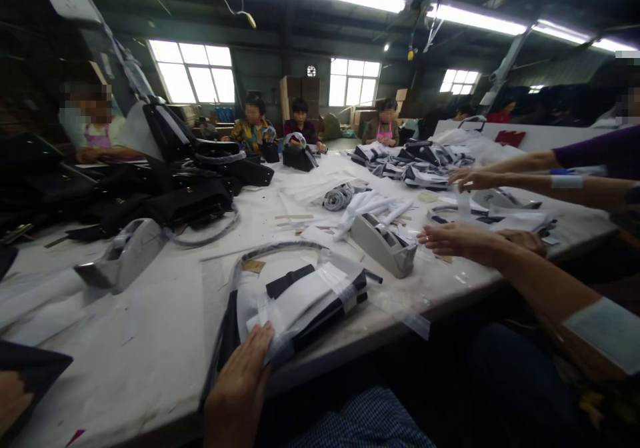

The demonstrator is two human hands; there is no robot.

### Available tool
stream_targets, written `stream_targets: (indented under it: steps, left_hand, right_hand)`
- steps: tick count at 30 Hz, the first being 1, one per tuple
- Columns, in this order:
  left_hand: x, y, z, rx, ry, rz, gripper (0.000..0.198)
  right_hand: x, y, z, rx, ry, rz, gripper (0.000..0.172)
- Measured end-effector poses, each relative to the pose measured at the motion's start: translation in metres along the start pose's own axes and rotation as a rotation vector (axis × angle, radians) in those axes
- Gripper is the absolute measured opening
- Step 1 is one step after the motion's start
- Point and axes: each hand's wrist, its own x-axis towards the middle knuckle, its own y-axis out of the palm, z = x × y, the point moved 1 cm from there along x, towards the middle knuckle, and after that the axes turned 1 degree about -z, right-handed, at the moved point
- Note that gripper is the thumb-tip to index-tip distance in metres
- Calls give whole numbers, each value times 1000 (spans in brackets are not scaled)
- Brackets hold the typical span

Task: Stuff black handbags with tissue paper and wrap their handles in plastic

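A black handbag (310,301), folded flat with white paper and clear plastic film around it, lies at the table's front edge. Its wrapped handle loops away behind it. My left hand (243,371) grips the near left end, fingers on top of the wrapping. To the right of the bag, my right hand (455,241) reaches over the table with fingers stretched out, beside a grey tape dispenser (385,245); I see nothing held in it. A strip of clear tape (416,323) hangs over the table edge.
A second tape dispenser (125,255) stands at left, before a pile of black bags (170,208). Wrapped bags (415,158) are heaped at back right. A co-worker's hand (475,180) holds clear tape at right. Several people sit across the table.
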Motion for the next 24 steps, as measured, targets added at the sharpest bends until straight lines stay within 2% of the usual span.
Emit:
stream_targets:
  steps: [3,5,9,14,16,18,21,24]
  left_hand:
    - [0,1,0,-4,-8,4,62]
    - [0,1,1,-1,-14,4,62]
    - [1,0,0,0,-6,7,60]
    - [2,-2,-1,-36,-32,10,57]
    - [3,-2,-2,-43,-32,-5,57]
    - [4,-3,-3,-41,-36,-19,56]
    - [6,-4,-3,-45,-41,-35,52]
    - [8,-7,-5,-52,-45,-37,50]
  right_hand:
    - [-23,-2,-27,22,174,138,33]
    - [-30,4,-48,34,208,131,35]
    - [-25,22,-79,5,151,30,41]
    - [-21,20,-87,-158,35,-68,31]
    - [-29,14,-82,-258,-49,-90,23]
    - [-39,11,-74,-425,-214,-71,19]
    - [-56,17,-53,-683,-518,60,24]
    - [-68,40,-23,-763,-752,223,27]
